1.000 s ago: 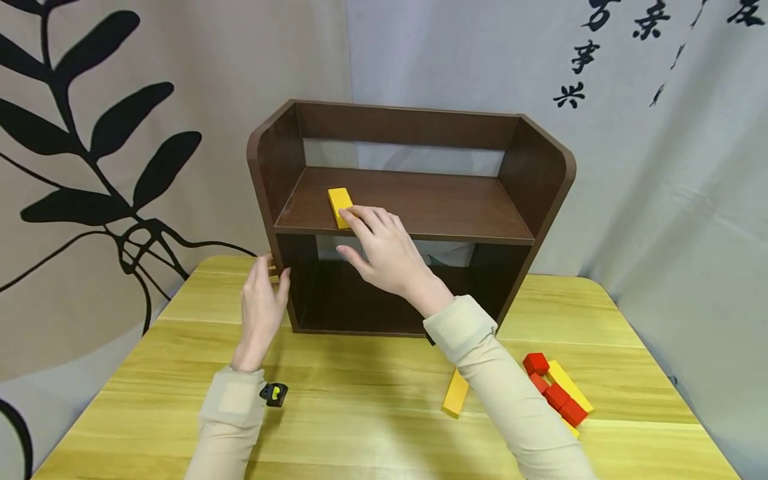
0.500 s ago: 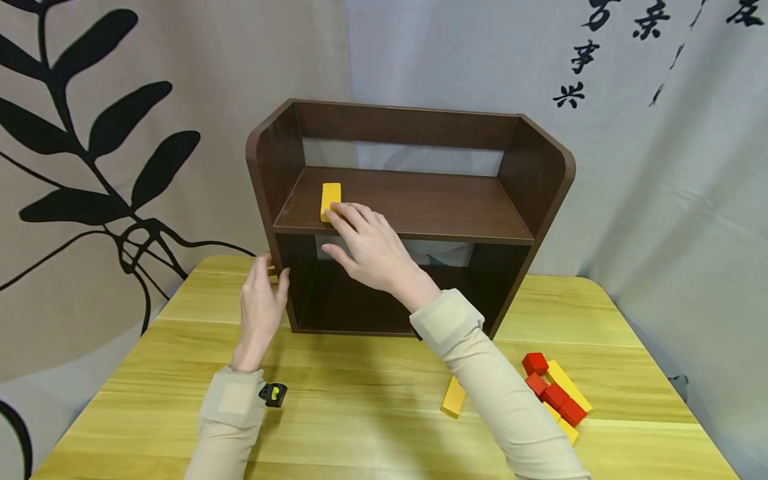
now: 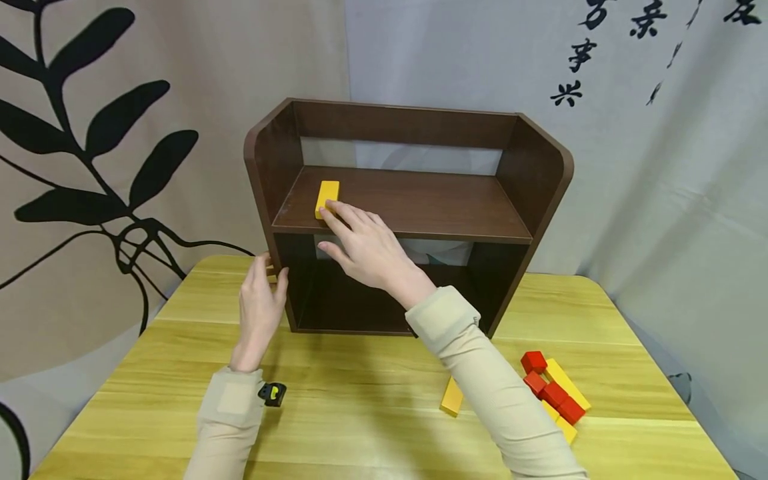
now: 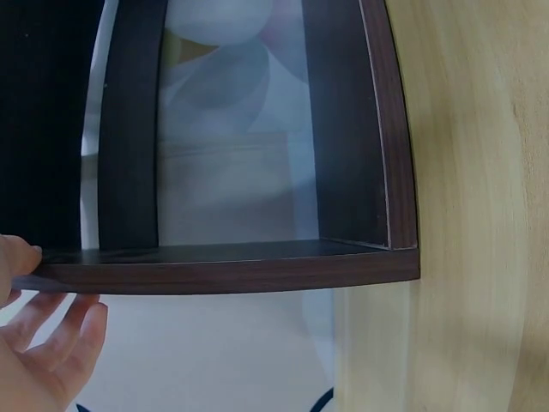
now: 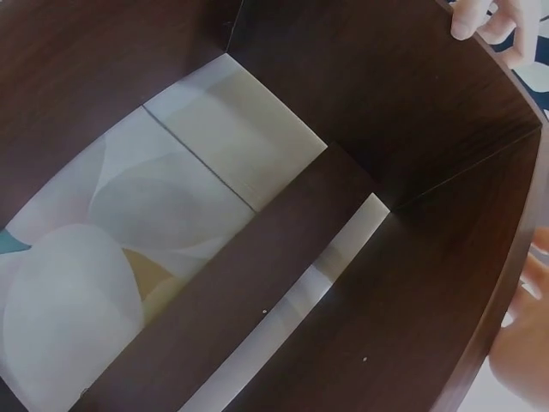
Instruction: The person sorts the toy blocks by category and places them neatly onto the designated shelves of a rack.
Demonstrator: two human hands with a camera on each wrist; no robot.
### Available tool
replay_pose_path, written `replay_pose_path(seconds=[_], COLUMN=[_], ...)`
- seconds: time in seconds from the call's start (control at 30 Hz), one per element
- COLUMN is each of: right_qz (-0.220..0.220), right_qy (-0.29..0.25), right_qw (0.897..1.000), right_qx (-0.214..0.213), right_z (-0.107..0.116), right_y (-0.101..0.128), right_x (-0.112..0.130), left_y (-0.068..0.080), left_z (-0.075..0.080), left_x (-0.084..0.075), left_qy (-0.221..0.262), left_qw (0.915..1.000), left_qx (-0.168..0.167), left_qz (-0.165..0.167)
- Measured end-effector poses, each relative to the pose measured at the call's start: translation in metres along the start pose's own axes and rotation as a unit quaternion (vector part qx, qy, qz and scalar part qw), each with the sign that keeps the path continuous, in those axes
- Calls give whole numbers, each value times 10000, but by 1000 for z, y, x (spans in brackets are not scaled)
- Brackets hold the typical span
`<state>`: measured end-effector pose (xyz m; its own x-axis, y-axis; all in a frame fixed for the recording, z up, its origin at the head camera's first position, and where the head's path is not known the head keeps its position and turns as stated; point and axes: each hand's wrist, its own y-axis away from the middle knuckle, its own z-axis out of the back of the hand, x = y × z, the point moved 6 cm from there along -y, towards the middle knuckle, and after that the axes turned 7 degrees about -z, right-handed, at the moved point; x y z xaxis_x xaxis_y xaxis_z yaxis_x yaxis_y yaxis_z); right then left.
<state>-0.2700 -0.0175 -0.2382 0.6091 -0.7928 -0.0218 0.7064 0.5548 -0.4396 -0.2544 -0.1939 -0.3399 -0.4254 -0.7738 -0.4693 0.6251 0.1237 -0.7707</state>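
A dark brown shelf unit [image 3: 540, 173] stands on the yellow wooden table [image 3: 360, 433]. A yellow block [image 3: 327, 197] lies flat at the left of its upper shelf. My right hand [image 3: 354, 243] reaches in with straight fingers, and the fingertips [image 3: 329, 213] touch the block's near end. My left hand [image 3: 262, 297] rests flat against the unit's left side panel, thumb at its front edge. The left wrist view shows that panel's edge [image 4: 257, 273] with my left hand [image 4: 43, 360] below it. The right wrist view looks into the shelf interior [image 5: 360, 86].
Several red and yellow blocks [image 3: 555, 393] lie in a heap on the table at the right. One yellow block [image 3: 452, 397] lies beside my right sleeve. A small black and yellow object [image 3: 273, 393] sits by my left wrist. Printed curtains hang behind.
My right hand has pushed the yellow block leftward along the upper shelf and turned it to point away from me. The left hand has stayed on the side panel.
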Motion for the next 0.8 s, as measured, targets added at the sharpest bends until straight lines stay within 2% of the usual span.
replay_pose_path(seconds=[0.13,0.23,0.37,0.57,0.67,0.8], right_qz=[198,532,973,1366,1469,1237], right_qy=[-136,-260,-420,-791,-1079,-1474], right_qw=[9994,9965,9894,9763,9721,9769], right_qx=[-244,-582,-991,-1480,-1479,-933], right_z=[2,4,7,9,6,-8], right_y=[6,14,30,60,78,102], right_x=[-2,-3,-6,-17,-26,-44], left_y=[0,2,4,5,5,5], left_z=[-1,-2,-3,-3,-4,-4], left_x=[1,4,6,6,5,6], left_qy=[-8,-32,-89,-102,-109,-96], left_qw=[10000,9998,9996,9997,9998,9998], left_qx=[40,132,194,197,182,176], left_qz=[45,138,175,102,44,15])
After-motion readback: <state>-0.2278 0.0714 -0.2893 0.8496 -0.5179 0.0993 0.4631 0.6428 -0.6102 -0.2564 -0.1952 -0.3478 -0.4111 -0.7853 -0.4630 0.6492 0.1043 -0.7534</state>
